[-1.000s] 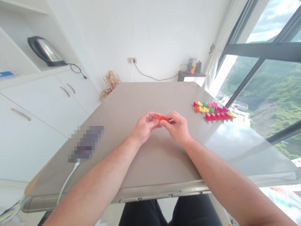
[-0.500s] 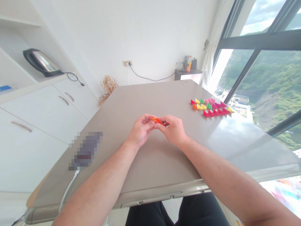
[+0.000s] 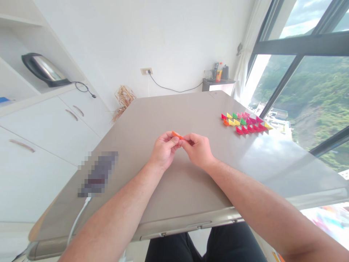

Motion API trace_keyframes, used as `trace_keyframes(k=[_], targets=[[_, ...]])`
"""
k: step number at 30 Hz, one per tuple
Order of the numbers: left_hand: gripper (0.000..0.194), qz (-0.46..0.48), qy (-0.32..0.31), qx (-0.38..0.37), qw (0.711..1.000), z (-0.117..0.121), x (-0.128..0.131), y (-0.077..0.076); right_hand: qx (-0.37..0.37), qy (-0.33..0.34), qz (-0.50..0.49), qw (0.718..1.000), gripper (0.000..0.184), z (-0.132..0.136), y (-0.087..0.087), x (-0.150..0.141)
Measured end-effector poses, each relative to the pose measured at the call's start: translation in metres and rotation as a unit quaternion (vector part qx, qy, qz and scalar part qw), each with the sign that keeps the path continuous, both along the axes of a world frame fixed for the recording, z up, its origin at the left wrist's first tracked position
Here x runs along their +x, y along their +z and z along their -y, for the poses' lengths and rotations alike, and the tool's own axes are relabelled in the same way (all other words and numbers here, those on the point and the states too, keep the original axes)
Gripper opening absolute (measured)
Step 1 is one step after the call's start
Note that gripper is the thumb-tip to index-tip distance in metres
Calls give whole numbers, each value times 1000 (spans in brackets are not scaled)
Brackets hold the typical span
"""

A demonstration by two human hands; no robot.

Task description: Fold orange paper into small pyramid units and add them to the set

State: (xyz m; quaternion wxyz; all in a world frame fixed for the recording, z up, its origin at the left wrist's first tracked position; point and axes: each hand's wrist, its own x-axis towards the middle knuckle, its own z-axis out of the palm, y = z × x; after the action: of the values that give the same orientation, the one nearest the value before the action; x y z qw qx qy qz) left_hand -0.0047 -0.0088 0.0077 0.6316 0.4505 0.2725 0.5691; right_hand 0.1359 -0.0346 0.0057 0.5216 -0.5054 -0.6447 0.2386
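Note:
A small piece of folded orange paper (image 3: 176,135) is held above the middle of the table, pinched between both hands. My left hand (image 3: 164,148) is closed on its left part, thumb on the near side. With thumb and fingers together, my right hand (image 3: 198,147) grips the right end. Fingers cover much of the paper, so its full shape is hidden. To the right, several small folded paper boats (image 3: 247,123) in red, orange, yellow, green, pink and magenta stand in rows on the table.
The grey-brown table (image 3: 169,112) reaches back toward the white wall. A pixelated dark object (image 3: 99,174) with a white cable (image 3: 77,222) lies at the left. A kettle (image 3: 45,69) sits on a shelf at far left; bottles (image 3: 219,72) stand on a small cabinet behind.
The orange paper looks narrower and flatter now, and tilts differently between the fingers. Both hands have shifted only slightly and keep their pinch. The camera view has moved a little.

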Motion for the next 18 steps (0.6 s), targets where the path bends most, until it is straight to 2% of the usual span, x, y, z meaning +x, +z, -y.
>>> trace_keyframes(k=[6,11,14,18], targets=[[19,5,10,1,1000,2,3,1,-17,6,-28,999,17,1,0,-2],[21,-44,17,22,999,2,3,-1,-10,5,1,1000,19,0,-1,0],[22,-72,46,35,996,2,4,-1,-1,3,14,1000,21,1,-1,0],[17,-59,75,35,995,3,7,-2,2,0,3,1000,19,0,-1,-2]])
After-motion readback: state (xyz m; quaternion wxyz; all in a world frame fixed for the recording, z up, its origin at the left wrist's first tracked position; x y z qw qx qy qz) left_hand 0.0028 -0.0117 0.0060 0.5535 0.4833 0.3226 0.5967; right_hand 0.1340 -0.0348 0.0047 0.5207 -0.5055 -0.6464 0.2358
